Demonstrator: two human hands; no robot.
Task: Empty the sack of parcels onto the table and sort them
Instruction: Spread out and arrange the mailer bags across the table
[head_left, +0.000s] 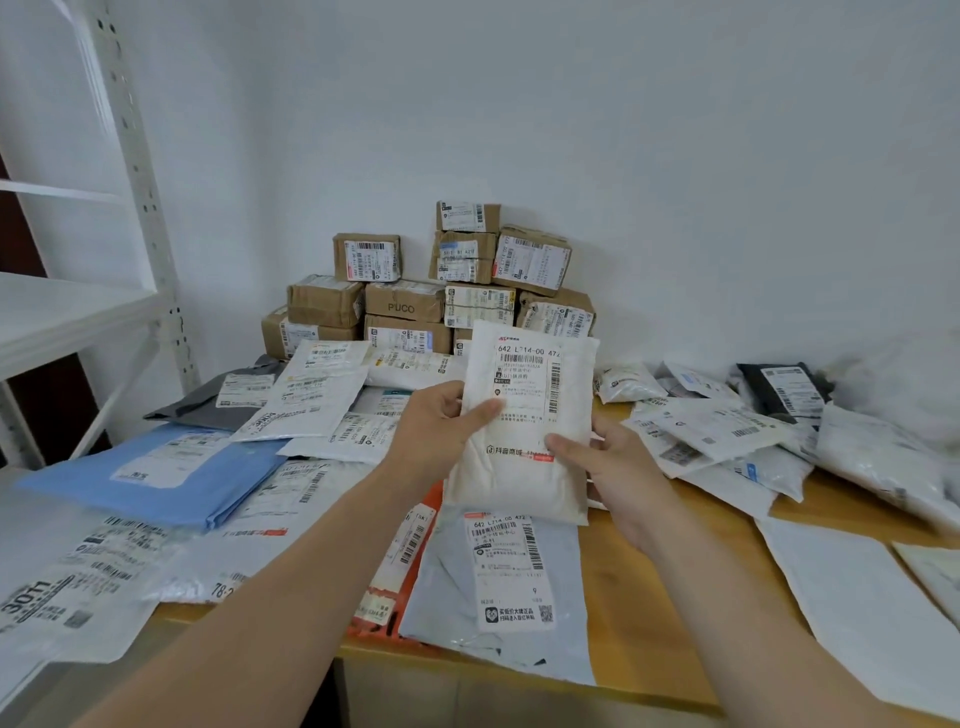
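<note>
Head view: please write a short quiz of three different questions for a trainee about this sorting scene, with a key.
1. True or false: the white parcel is held by both hands.
2. Where are the cardboard boxes stacked? A) on the shelf B) against the wall at the back of the table C) on the floor
3. Fill in: the flat parcel on the table's left side, under the left arm's far side, has the colour ____.

Key
1. True: the left hand and the right hand each have a grip on one side of it.
2. B; the shelf holds no boxes.
3. Blue: the blue parcel.
</note>
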